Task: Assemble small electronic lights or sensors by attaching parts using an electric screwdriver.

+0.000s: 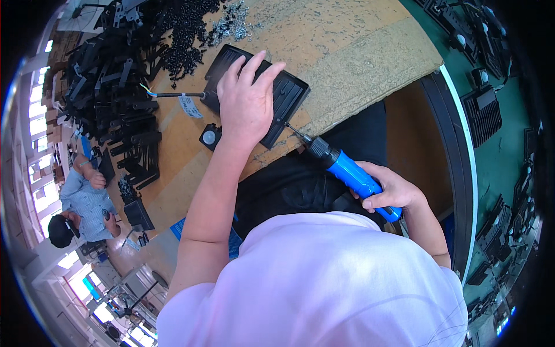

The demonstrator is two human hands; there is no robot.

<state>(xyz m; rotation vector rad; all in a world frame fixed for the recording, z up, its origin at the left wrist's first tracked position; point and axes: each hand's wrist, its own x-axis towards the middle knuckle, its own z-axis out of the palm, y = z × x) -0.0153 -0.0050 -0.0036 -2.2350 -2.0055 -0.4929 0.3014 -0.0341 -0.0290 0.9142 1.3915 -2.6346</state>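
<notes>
A black ribbed lamp housing [287, 92] lies tilted at the table's near edge. My left hand [247, 104] rests across it, fingers spread and reaching its far edge. From the housing's left side runs a black cable [178, 95] with a white tag [189, 107] and bare coloured wire ends. A small black sensor with a white dome [208, 137] sits beside my left wrist. My right hand [390, 188] is closed around a blue electric screwdriver [354, 175]. Its bit points up and left, the tip at the housing's lower right corner; whether they touch, I cannot tell.
Black metal brackets [104, 87] are heaped on the worn wooden table [347, 63] at left, beside piles of black screws [184, 34] and silver hardware [234, 23]. At right, a green surface [509, 156] holds several black lamps [484, 115]. Another person [87, 199] works at far left.
</notes>
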